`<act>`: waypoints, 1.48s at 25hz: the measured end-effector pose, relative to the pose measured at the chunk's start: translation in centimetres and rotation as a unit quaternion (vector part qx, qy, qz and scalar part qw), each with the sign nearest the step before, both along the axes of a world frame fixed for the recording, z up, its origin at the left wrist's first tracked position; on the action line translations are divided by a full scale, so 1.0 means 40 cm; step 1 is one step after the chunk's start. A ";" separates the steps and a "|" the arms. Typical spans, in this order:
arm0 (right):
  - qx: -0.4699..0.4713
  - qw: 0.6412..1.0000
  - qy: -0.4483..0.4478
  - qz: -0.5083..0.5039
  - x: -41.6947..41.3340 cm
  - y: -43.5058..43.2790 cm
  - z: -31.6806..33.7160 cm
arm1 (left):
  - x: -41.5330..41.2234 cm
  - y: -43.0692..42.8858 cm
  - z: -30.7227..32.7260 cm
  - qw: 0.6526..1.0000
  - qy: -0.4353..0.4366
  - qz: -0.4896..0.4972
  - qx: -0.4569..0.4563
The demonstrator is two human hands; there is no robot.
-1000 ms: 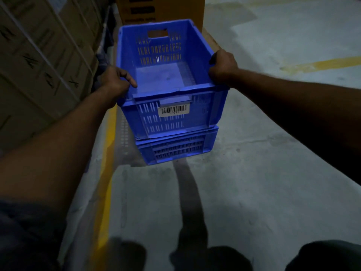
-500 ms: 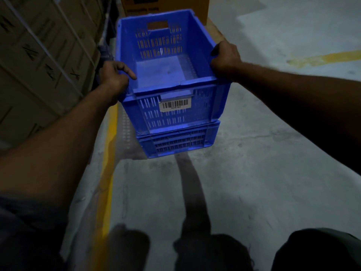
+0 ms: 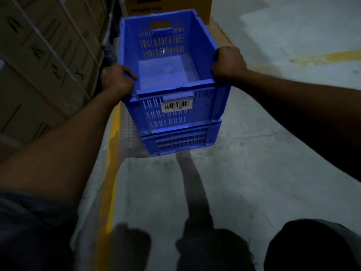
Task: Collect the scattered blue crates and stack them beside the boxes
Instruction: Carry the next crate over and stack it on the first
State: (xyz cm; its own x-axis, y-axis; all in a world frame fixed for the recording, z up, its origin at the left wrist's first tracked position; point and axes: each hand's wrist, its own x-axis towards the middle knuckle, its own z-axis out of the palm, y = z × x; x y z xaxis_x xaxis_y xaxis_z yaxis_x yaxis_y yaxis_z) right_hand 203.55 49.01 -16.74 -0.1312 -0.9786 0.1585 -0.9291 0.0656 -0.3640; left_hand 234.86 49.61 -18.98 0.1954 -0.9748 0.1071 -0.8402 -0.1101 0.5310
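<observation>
Well, two blue crates of rigid, slotted plastic, both rectangular: the top crate [image 3: 172, 75] sits on the lower crate [image 3: 181, 141], at twelve o'clock from me on the floor [image 3: 254, 163]. One white barcode label [image 3: 176, 105] is stuck on its near wall. My left hand [image 3: 117, 81] grips its rim at nine o'clock, fingers curled over the edge. My right hand [image 3: 228, 63] clamps the rim at three. Strapped cardboard boxes [image 3: 45, 55] are stacked at ten o'clock, just beyond a yellow line [image 3: 111, 153] on smooth concrete.
</observation>
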 end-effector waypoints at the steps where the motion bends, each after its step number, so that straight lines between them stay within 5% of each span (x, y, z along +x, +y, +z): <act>1: -0.038 0.998 0.043 0.006 0.013 0.016 0.004 | -0.017 0.022 0.008 0.998 -0.049 -0.012 -0.044; 4: -0.101 0.991 0.051 0.076 0.071 0.061 -0.002 | -0.079 0.082 0.021 0.988 -0.090 -0.069 -0.106; 13: 0.094 0.991 0.015 0.097 0.108 0.078 0.011 | -0.080 0.082 0.036 0.989 -0.111 -0.092 -0.032; 18: 0.073 0.995 -0.057 0.026 0.061 0.120 0.305 | -0.147 0.183 0.337 0.998 0.005 -0.024 -0.053; 26: 0.101 0.991 -0.081 0.020 -0.019 0.327 0.864 | -0.275 0.390 0.920 0.993 0.107 -0.033 0.036; 32: 0.023 0.998 -0.046 0.024 -0.170 0.564 1.262 | -0.413 0.504 1.292 0.986 0.083 -0.142 -0.002; 37: -0.015 0.999 0.001 -0.042 -0.416 0.767 1.409 | -0.648 0.610 1.423 0.974 0.014 -0.221 -0.041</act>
State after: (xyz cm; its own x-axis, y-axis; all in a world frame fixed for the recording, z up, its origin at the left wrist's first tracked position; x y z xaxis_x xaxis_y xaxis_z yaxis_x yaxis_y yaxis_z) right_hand 186.92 79.70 39.64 -0.2126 -0.9587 0.1888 -0.9216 0.1326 -0.3648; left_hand 208.93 74.01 37.96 -0.2375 -0.9527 0.1896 -0.7812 0.3033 0.5457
